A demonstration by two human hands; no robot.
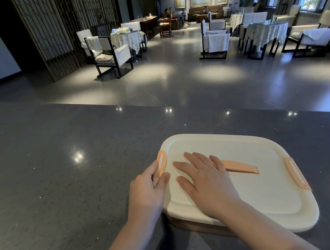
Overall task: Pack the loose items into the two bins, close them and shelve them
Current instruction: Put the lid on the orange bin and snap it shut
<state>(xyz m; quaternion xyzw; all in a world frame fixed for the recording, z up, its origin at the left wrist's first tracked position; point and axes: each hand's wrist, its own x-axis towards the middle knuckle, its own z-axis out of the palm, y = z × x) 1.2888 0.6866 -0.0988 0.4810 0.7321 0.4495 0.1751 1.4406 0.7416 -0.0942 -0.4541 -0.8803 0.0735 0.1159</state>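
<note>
Bin (200, 228) sits on the dark counter (49, 161), its cream lid (252, 186) on top. Left hand (147, 192) pinches the left clip (161, 162); right hand (206, 179) presses flat, fingers straight, beside the lid handle (240, 166). The right clip (297, 172) looks unlatched. If pressure eases, that side could lift and the left clip miss its catch.

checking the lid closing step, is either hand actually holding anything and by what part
The left hand pinches the orange latch at the left edge of the bin lid. The right hand lies flat on the lid and holds nothing.
</note>
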